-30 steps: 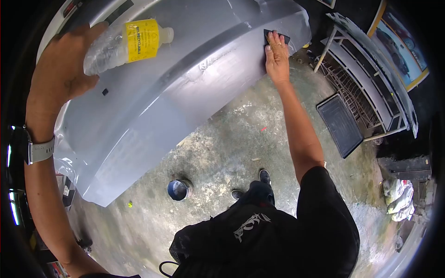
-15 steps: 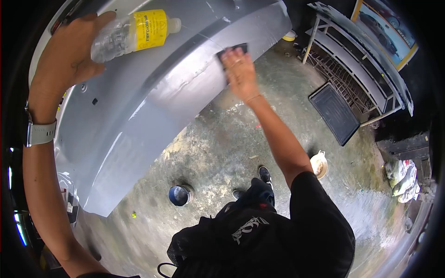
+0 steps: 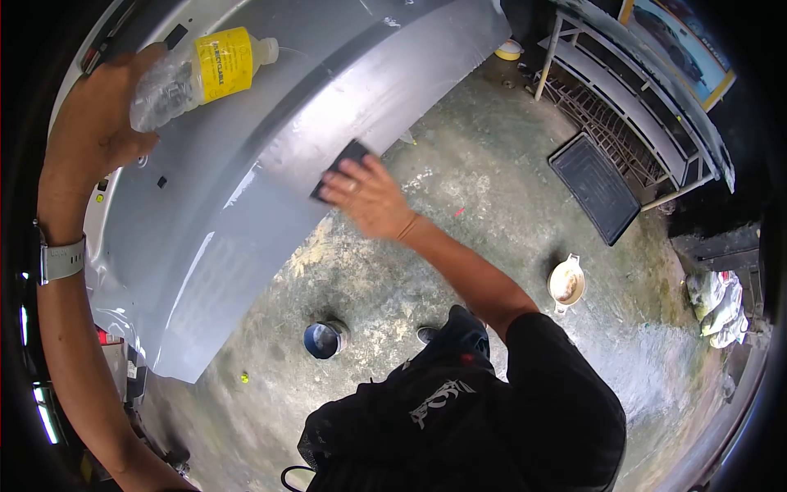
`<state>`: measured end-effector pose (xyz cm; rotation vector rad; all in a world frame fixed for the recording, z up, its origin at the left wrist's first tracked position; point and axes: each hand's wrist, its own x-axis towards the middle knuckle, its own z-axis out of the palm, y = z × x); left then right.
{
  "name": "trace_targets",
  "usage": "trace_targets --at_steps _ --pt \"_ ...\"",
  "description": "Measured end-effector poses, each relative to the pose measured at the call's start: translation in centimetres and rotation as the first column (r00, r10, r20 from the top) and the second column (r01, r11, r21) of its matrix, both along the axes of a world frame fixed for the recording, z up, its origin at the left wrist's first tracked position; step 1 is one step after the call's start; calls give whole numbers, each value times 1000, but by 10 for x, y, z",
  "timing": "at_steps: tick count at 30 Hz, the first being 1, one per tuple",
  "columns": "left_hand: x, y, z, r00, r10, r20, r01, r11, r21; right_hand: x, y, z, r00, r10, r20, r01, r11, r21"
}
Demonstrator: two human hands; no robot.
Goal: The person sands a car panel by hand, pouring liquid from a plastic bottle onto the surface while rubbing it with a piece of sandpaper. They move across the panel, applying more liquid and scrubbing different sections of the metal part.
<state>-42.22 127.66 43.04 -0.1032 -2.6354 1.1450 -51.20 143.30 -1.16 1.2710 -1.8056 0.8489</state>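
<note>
Below the grey panel's (image 3: 213, 246) near edge a blue pot (image 3: 322, 339) stands on the floor. The right hand (image 3: 370, 199), fingers flat, presses a dark pad (image 3: 339, 167) on the panel's lower band. It has slid from the far end to mid-length, so that stretch looks rubbed. The left hand (image 3: 92, 131), curled round a clear bottle (image 3: 201, 66), tips it above the panel's top; whether liquid runs is unclear.

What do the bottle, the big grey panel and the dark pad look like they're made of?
The bottle in the left hand looks like thin clear plastic: see-through, crinkled, yellow label. The panel is smooth grey, painted or primed, with a wet sheen; plastic or metal beneath, I cannot tell. The pad under the right hand is black, thin, matte: perhaps abrasive paper or foam.
</note>
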Motion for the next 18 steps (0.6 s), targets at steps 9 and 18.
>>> trace_targets --at_steps 9,18 --pt "22 -12 -3 998 52 -24 -52 999 14 -95 51 31 895 -189 404 288 937 -200" --pt "8 -12 18 996 71 -59 -73 997 -23 -34 -21 103 997 -7 -76 15 994 106"
